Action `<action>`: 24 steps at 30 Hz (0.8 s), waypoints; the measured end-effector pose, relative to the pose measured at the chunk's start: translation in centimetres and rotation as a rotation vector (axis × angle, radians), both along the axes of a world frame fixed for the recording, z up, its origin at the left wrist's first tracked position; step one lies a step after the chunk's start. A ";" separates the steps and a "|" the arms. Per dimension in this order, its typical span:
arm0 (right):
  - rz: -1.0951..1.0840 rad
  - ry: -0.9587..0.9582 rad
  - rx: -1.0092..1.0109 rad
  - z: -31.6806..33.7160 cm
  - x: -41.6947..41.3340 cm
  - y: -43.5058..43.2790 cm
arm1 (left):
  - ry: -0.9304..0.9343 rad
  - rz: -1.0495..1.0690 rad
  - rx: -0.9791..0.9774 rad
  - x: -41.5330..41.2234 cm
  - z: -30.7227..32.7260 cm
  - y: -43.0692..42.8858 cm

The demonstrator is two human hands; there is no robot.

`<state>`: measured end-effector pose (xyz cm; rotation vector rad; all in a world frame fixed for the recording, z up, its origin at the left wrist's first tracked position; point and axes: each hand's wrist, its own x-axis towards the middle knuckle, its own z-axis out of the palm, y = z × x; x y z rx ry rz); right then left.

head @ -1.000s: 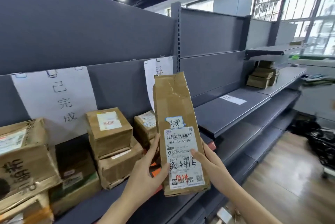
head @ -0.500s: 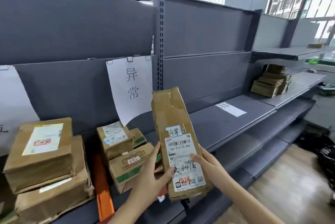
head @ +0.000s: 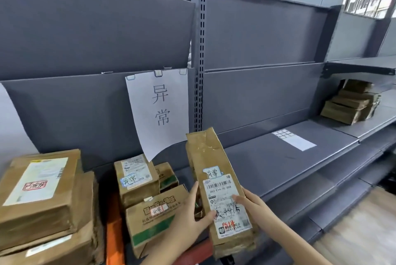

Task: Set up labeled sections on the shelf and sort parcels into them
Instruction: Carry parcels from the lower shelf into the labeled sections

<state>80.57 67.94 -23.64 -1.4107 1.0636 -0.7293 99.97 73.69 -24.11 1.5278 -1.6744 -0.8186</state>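
At the far left, a stack of brown parcels point(head: 40, 196) sat on the grey shelf point(head: 267, 157), with an orange divider point(head: 113, 232) just to its right. Past the divider, a taller box point(head: 137, 179) and a green-striped box point(head: 154, 217) stood below a paper sign point(head: 160, 110) clipped to the back panel.

The left hand point(head: 186, 219) reached up from below, forearm angled right. Its thumb pressed on the lower left of the label, and its fingers ran up the left edge of the long parcel point(head: 216, 170). That parcel stood nearly upright in front of the shelf, just right of the green-striped box, its top leaning slightly left. The right hand point(head: 255, 207) gripped the opposite edge, thumb laid across the label and fingers hidden behind.

Farther right, a white sheet point(head: 295, 140) lay flat on the shelf, and a distant pile of parcels point(head: 351, 104) sat well apart.
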 end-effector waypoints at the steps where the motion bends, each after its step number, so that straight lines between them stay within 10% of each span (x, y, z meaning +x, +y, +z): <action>1: 0.014 0.015 0.008 -0.3 0.0 -0.6 | -0.008 0.005 0.015 -0.1 0.0 -0.4; 24: 0.316 0.092 0.242 -5.0 -0.1 -12.6 | -0.088 0.398 0.198 -3.3 -3.1 -7.4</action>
